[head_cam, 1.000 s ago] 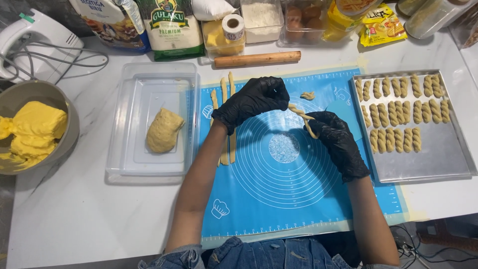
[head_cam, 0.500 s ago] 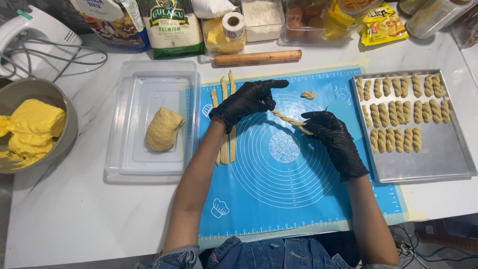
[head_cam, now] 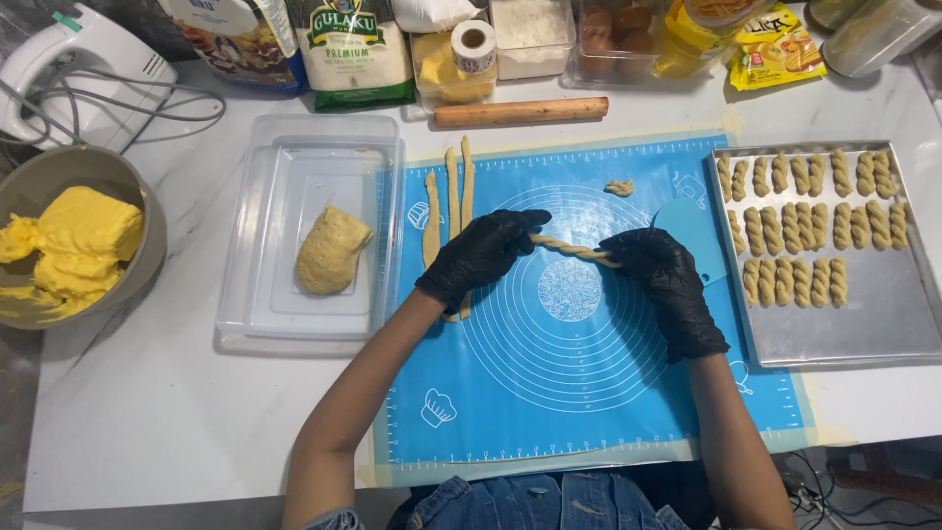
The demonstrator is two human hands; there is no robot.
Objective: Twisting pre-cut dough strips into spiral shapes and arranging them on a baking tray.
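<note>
twisted dough rope (head_cam: 576, 251): a thin, pale tan length of dough wound into a two-strand spiral, ridges clear along it; it runs nearly level, dipping a little toward the right, above the middle of the mat between the two hands.
left hand (head_cam: 481, 257): in a black glove, fingers curled closed on the left end of the rope, thumb pointing right along it.
right hand (head_cam: 657, 270): in a black glove, fingers bent down and pinched on the right end of the rope; whether the rope lies on the mat or is lifted just off it, i cannot tell.
mat (head_cam: 549, 393): blue silicone sheet printed with white rings and small chef hat marks, lying on the white bench (head_cam: 147, 412).
plain dough strips (head_cam: 451, 196): three straight, untwisted lengths lying side by side at the far left of the mat, partly under the left hand.
dough scrap (head_cam: 618, 186): a small curled bit on the far part of the mat, apart from the rope.
scraper (head_cam: 687, 221): light blue, rounded, just beside the right hand.
baking tray (head_cam: 863, 324): metal, to the right of the mat, with rows of short twisted pieces (head_cam: 800, 226) in its far half.
clear tub (head_cam: 294, 157): left of the mat, holding a lump of dough (head_cam: 332, 250).
rolling pin (head_cam: 520, 111): wooden, lying beyond the far edge of the mat.
bowl (head_cam: 137, 196): far left, filled with yellow fat.
</note>
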